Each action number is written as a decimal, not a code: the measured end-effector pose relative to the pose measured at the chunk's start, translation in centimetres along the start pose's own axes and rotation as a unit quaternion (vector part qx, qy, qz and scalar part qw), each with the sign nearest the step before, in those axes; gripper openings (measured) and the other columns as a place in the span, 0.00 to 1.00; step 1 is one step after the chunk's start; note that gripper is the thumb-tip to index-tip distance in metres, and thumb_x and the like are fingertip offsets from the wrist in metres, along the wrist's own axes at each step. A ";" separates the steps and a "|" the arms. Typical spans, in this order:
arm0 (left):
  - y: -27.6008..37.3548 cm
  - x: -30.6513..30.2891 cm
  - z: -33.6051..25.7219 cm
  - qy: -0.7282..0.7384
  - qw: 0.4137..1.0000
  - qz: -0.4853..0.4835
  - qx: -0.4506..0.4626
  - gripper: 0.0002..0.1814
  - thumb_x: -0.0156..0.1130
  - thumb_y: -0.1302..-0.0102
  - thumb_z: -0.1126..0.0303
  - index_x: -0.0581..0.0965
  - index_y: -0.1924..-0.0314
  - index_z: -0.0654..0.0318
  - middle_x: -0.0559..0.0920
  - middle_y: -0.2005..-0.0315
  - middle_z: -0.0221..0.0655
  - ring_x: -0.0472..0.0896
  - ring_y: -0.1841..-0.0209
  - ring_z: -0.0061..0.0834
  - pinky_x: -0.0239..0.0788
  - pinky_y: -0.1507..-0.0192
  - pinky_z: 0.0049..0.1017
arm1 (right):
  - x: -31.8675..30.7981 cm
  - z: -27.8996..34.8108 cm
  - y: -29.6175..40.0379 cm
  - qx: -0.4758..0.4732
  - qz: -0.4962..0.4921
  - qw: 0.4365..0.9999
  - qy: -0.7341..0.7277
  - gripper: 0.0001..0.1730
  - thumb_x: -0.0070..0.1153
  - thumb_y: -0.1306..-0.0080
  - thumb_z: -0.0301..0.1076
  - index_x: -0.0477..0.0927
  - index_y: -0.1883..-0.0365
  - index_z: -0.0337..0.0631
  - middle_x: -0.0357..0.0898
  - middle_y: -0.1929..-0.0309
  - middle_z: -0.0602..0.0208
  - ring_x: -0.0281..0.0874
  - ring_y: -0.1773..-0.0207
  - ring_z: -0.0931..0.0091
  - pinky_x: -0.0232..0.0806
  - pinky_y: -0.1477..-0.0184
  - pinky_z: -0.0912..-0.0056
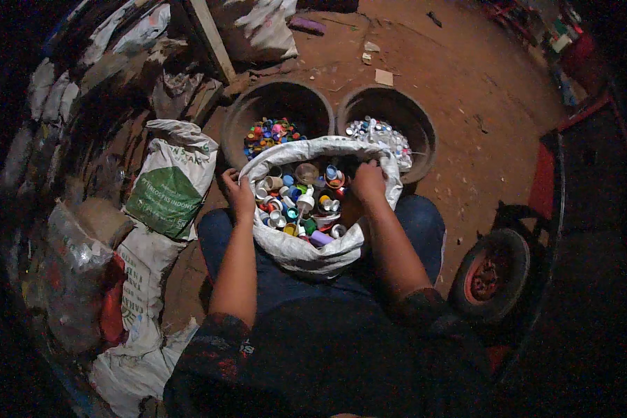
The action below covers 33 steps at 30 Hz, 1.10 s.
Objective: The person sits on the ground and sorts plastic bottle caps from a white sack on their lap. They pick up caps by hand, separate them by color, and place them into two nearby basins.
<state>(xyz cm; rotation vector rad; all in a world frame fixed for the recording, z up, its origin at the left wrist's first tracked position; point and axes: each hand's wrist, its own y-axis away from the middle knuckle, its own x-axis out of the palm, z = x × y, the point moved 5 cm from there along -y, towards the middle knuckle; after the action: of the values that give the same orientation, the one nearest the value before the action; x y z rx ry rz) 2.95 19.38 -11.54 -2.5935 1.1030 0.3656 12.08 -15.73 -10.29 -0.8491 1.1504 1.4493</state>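
Observation:
A white woven plastic sack with its rim rolled down sits between my knees. Mixed plastic bottle caps fill it, among them a white pump dispenser top, a lilac cap and a clear round lid. My left hand grips the sack's left rim, thumb towards the opening and fingers outside. At the right side, inside the mouth, my right hand is curled close to the far rim. Its fingertips are partly hidden, so whether anything is in them cannot be told.
Beyond the sack stand two dark round tubs: the left tub contains coloured caps, the right tub mostly white and silvery ones. Printed sacks lie at left. A wheel with a red hub is at right on the earthen floor.

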 end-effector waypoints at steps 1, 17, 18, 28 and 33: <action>0.1 -0.2 -1.5 -0.034 0.999 -0.015 0.017 0.18 0.57 0.34 0.71 0.68 0.46 0.65 0.76 0.54 0.44 0.77 0.53 0.38 0.66 0.48 0.34 | 0.0 -0.7 0.1 0.006 -0.056 0.998 0.033 0.24 0.67 0.44 0.42 0.80 0.54 0.36 0.76 0.50 0.50 0.74 0.42 0.55 0.71 0.43 0.55; 4.4 3.8 -8.4 -0.204 0.912 0.101 0.340 0.32 0.67 0.44 0.59 0.69 0.42 0.63 0.71 0.43 0.42 0.63 0.39 0.49 0.55 0.36 0.47 | 0.1 3.0 3.2 -0.109 0.065 0.991 0.052 0.39 0.70 0.51 0.49 0.74 0.39 0.54 0.69 0.39 0.60 0.68 0.38 0.53 0.72 0.47 0.46; 4.2 4.1 -7.8 -0.231 0.915 0.107 0.314 0.34 0.68 0.46 0.59 0.69 0.40 0.61 0.71 0.41 0.42 0.62 0.38 0.50 0.54 0.35 0.48 | 0.2 2.8 3.1 -0.105 0.060 0.992 0.047 0.39 0.70 0.51 0.49 0.74 0.40 0.55 0.70 0.40 0.60 0.68 0.38 0.52 0.72 0.47 0.46; 3.5 3.9 -7.5 -0.257 0.913 0.089 0.304 0.30 0.71 0.49 0.60 0.73 0.46 0.60 0.75 0.48 0.38 0.68 0.42 0.47 0.59 0.38 0.45 | 2.0 2.0 2.1 -0.124 0.050 0.990 0.034 0.31 0.68 0.49 0.46 0.78 0.46 0.53 0.76 0.49 0.61 0.73 0.45 0.55 0.74 0.51 0.49; 3.7 4.8 -8.4 -0.285 0.904 0.079 0.308 0.30 0.71 0.48 0.58 0.73 0.47 0.60 0.77 0.50 0.38 0.70 0.43 0.45 0.57 0.38 0.46 | 2.0 2.1 0.0 -0.116 0.096 0.989 0.000 0.24 0.68 0.48 0.46 0.83 0.53 0.50 0.83 0.56 0.58 0.81 0.51 0.55 0.76 0.50 0.52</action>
<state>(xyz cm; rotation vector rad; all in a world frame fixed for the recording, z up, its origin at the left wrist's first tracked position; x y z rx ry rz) 4.49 10.69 -6.09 -1.6920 0.9988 0.6383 11.84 -13.15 -11.56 -0.9176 1.1012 1.7671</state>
